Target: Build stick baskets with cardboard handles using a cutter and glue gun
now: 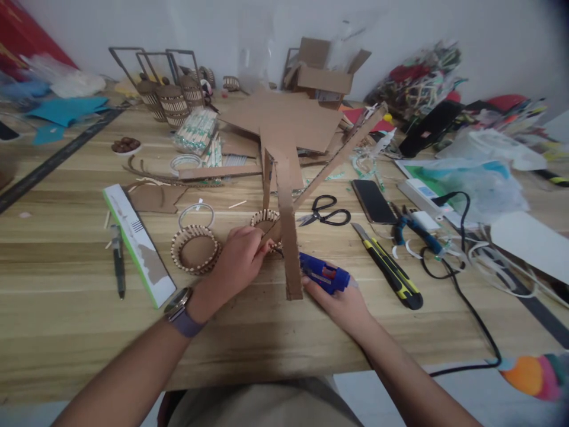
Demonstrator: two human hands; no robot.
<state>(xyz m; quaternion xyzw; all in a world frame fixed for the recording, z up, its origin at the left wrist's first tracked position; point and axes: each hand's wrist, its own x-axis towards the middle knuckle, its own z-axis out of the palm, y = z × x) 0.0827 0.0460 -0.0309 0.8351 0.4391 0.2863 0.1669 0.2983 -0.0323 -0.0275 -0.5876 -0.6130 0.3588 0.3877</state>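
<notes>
Pale-slatted round cardboard basket point(258, 218): likely light, crushable; grip rim.
Left hand point(237, 252): hold unclear.
Right hand point(343, 302): clamped on blue plastic glue gun point(317, 270).

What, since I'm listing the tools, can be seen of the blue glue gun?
The glue gun has a blue, plastic-looking body with a reddish patch on its side. The right hand holds it, front end toward the left hand. A cardboard strip crosses before it, hiding part; whether they touch is unclear.
</notes>
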